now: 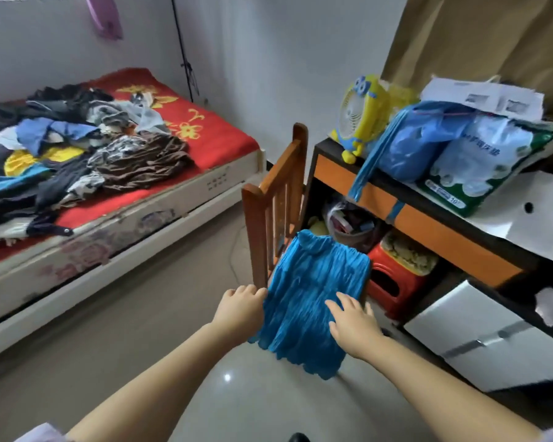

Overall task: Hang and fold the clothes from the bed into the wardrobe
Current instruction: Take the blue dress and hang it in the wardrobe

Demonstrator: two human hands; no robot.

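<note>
On the far left, the bed [160, 186] still held a heap of clothes [77, 145]. We were folding: the blue crinkled top [313, 298] lay on the wooden chair [268, 199]. Our left hand [240, 309] curled at its left edge, apparently gripping; our right hand [353, 323] pressed flat, fingers spread. Next, we judged, came another fold.

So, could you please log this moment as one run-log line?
stage: folding | item: blue garment on wooden chair | left hand: holds edge | right hand: flat on top | bed pile: remaining
</note>
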